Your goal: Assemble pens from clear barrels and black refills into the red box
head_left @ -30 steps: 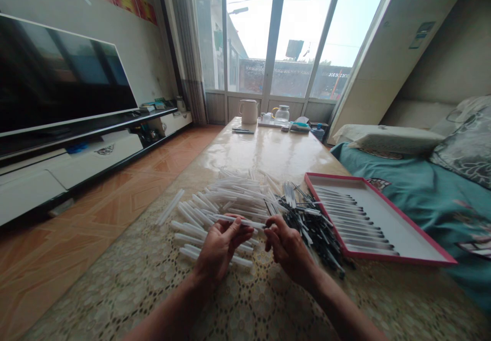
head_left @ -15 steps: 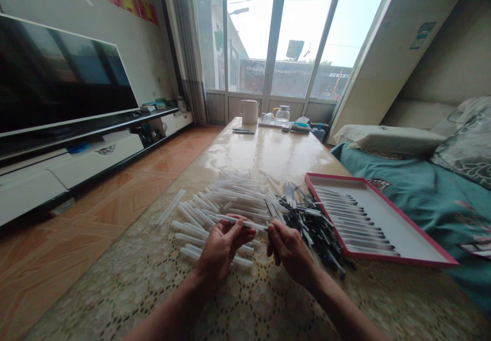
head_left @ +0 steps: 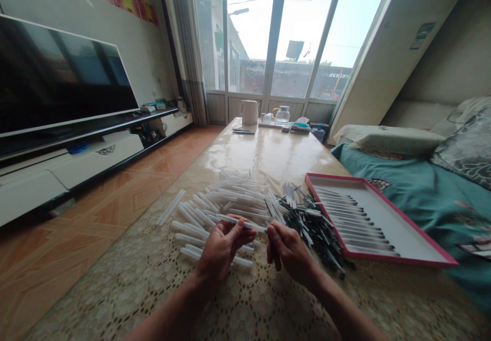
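My left hand is closed around a translucent white pen barrel, held nearly level over the table. At the barrel's right end, the fingers of my right hand are pinched together; the small part between them is mostly hidden. Behind and left of my hands lies a loose heap of white pen barrels. Dark pen parts are piled to the right of my right hand, with a few thin refills on top. A shallow pink-rimmed box holds a row of pens with dark ends.
The long table wears a patterned cover. At its far end stand a light jug, a glass pot and a tissue pack. A sofa with a teal cover borders the right, a television cabinet the left.
Both hands stay almost in place around the pen barrel. The fingers of my right hand have shifted very slightly at its end.
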`<state>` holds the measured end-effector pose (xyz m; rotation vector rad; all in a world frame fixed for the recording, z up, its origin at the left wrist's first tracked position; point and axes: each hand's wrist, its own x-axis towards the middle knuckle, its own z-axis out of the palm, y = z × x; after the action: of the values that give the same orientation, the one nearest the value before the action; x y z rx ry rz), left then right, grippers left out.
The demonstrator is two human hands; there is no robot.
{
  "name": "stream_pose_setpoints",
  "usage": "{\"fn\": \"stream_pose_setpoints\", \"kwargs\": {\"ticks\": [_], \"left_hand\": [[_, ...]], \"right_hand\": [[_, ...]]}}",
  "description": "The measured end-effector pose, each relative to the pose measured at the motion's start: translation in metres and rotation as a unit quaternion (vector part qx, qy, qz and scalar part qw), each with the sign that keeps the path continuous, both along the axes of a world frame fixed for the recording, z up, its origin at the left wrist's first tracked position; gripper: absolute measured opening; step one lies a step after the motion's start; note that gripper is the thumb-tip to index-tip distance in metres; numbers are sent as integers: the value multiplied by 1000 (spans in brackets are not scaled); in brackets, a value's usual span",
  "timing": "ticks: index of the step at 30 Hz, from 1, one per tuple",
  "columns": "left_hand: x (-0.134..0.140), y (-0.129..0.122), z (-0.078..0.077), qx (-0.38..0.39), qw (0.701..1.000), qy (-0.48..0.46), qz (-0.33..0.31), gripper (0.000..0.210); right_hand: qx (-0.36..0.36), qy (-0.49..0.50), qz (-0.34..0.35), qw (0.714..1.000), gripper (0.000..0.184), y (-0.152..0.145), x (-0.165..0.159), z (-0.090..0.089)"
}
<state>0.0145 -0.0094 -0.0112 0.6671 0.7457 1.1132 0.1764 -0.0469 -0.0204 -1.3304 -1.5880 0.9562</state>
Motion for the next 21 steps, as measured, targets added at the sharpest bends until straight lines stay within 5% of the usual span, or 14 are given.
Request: {"fn": "stream_pose_setpoints", "kwargs": {"ticks": [4, 7, 11, 14, 17, 21], "left_hand": [[1, 1, 1, 13, 1000, 26, 4, 31], [2, -2, 3, 82, 993, 87, -8, 26], [0, -4, 4, 211, 952, 219, -27, 19], [-9, 4, 4, 298, 892, 334, 65, 18], [-21, 19, 2, 385, 788, 450, 166, 23], [-28, 34, -8, 413, 691, 583, 112, 34]], "right_hand": [[-27, 3, -6, 1000, 40, 2, 0, 1], [66, -76, -44, 994, 28, 0, -1, 5], [152, -137, -1, 979, 17, -2, -4, 6], [155, -147, -30, 976, 19, -1, -2, 3], [135, -129, -87, 979, 19, 2, 4, -1], [113, -113, -90, 983, 20, 4, 7, -2]]}}
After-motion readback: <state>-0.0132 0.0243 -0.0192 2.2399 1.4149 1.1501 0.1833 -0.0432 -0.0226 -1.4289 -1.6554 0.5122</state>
